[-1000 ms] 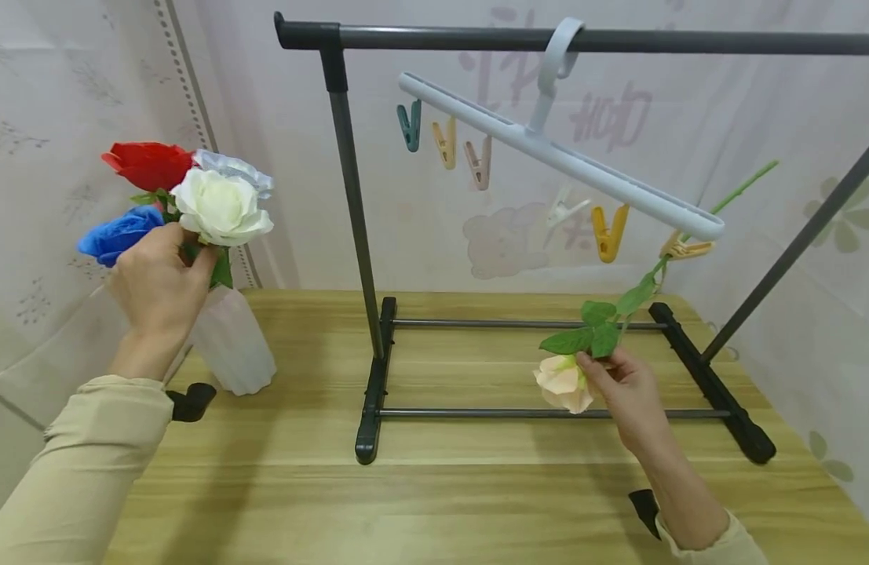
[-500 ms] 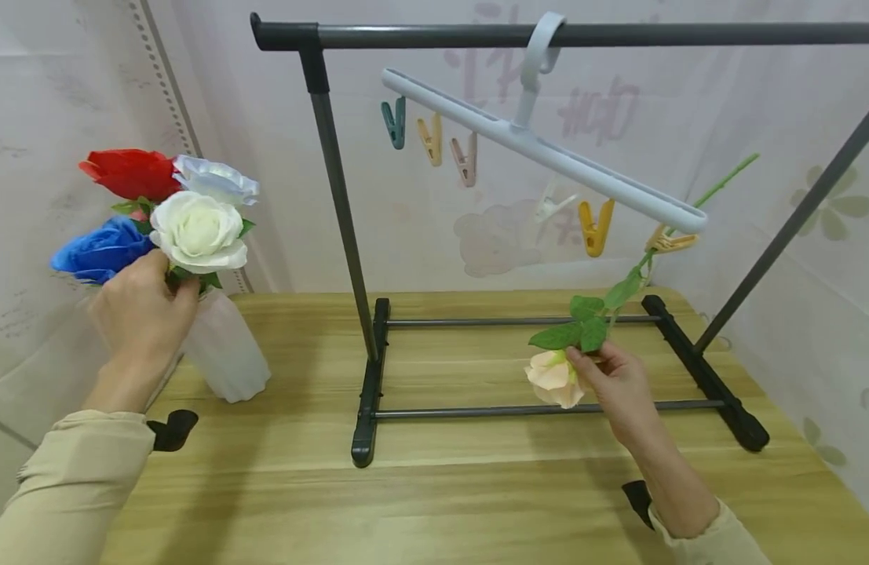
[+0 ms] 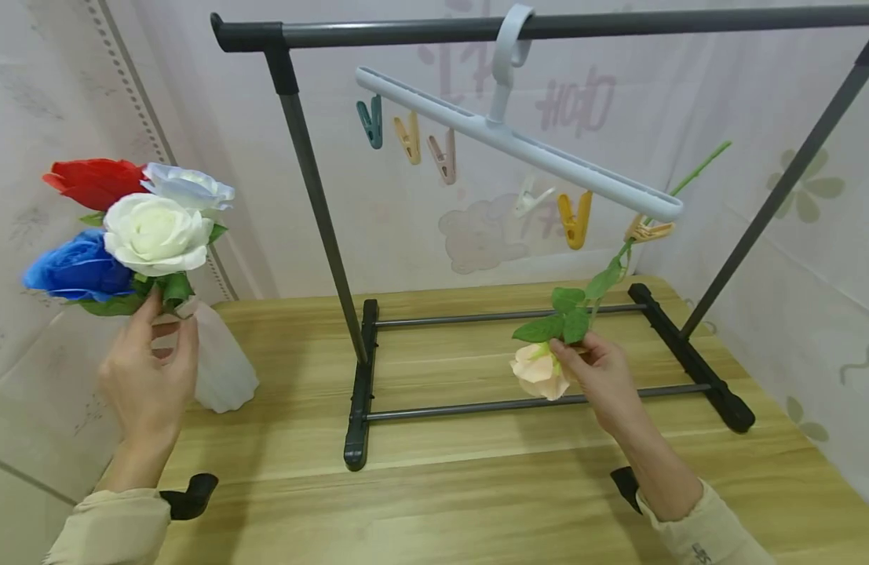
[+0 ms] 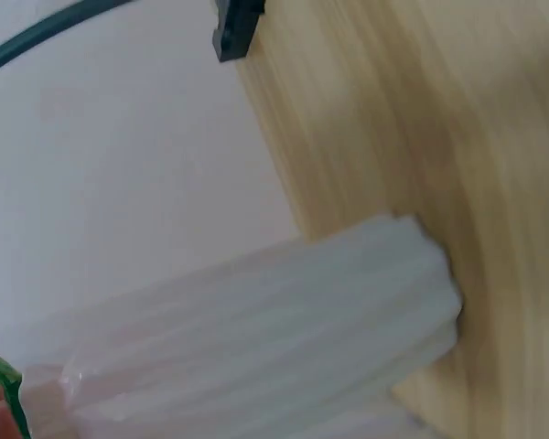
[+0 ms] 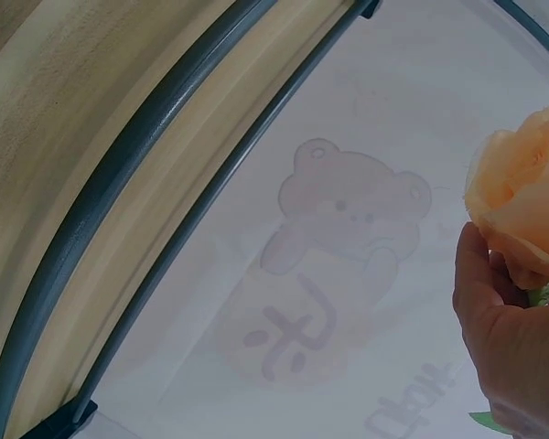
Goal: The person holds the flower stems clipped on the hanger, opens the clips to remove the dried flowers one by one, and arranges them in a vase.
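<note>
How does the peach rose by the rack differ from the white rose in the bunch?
The peach rose hangs head down, its stem caught in a clip on the hanger; the white rose faces up in the white vase. The peach rose hangs alone, the white rose among red, blue and pale blooms. The right hand pinches the peach rose's stem; the left hand grips under the white rose. Both have green leaves.

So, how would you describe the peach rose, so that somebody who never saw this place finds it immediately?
Find the dark clothes rack standing on the wooden table. A pale clip hanger hangs tilted from its top bar, and a long green stem runs down from the clip at its low right end. The peach rose hangs head-down on that stem, held by the right hand; it is the only flower not in the bunch on the left.
</note>
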The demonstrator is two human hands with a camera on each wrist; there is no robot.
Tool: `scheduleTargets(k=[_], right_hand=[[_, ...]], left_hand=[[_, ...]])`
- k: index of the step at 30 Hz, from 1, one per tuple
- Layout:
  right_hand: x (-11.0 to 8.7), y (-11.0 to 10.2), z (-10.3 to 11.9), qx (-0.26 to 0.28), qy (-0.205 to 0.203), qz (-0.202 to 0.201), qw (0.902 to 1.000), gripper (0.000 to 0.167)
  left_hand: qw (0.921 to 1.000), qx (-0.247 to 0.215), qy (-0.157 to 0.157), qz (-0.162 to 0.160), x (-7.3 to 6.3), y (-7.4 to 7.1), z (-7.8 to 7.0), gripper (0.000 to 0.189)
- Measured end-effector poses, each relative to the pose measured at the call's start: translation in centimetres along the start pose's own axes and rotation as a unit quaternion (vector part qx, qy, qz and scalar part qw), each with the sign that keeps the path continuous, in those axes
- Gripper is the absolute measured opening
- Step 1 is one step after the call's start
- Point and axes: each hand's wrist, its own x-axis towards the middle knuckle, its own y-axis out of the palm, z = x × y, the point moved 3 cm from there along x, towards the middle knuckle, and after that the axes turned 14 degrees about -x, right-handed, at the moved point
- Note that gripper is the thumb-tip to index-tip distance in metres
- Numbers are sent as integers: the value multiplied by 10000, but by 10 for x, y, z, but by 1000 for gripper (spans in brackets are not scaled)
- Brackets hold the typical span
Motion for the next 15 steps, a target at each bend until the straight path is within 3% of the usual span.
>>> scheduleTargets(k=[6, 12, 15], right_hand=[[-1, -2, -2, -149, -42, -64, 9999, 23], [0, -2, -2, -138, -89, -58, 9998, 28], [0, -2, -2, -70, -58, -47, 9999, 27]], left_hand=[[9959, -531, -710, -195, -24, 6, -1, 37], [9881, -860, -1223, 368, -52, 18, -8, 37], [9857, -1108, -1096, 642, -61, 31, -19, 36]])
